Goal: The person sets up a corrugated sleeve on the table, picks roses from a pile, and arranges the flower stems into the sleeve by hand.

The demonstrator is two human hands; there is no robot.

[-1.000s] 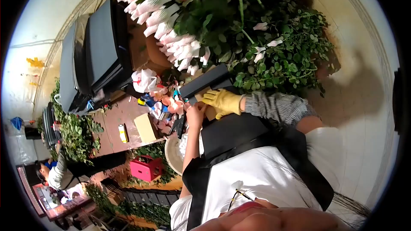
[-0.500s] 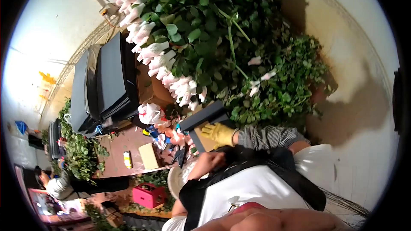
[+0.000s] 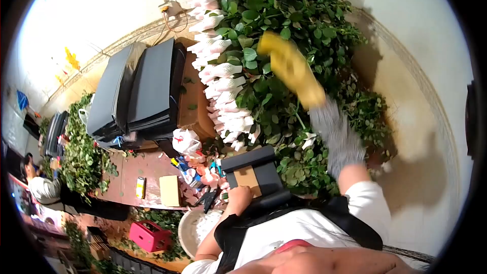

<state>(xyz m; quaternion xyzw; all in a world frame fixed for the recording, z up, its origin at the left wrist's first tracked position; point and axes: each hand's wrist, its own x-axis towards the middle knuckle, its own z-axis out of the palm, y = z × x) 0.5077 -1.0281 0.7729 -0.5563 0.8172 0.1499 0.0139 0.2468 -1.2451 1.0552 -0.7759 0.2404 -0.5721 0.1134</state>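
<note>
My left hand point(image 3: 241, 196), bare, has its fingers curled closed at the left edge of a brown cardboard piece point(image 3: 247, 178). What it holds, if anything, is hidden. The cardboard lies on a dark sheet point(image 3: 268, 171) with rolled-up edges in front of my body. My right hand point(image 3: 293, 68), in a yellow glove, reaches over a large pile of leafy stems point(image 3: 274, 15). Motion smears its fingers, so their grip does not show. White-pink mesh sleeves point(image 3: 223, 89) line the left side of the pile, covering the stem ends.
Stacks of dark sheets point(image 3: 152, 78) stand left of the pile. Pink scraps point(image 3: 208, 175), a white plastic bag point(image 3: 186, 142) and a tan block point(image 3: 169, 191) lie on the table point(image 3: 124, 172). Below are a white bucket point(image 3: 185, 231) and pink stool point(image 3: 149, 236). Another person point(image 3: 45, 190) works far left.
My gloved right hand has moved up from the cardboard to over the leafy stems. My left hand now rests by the cardboard. The view has shifted and turned slightly.
</note>
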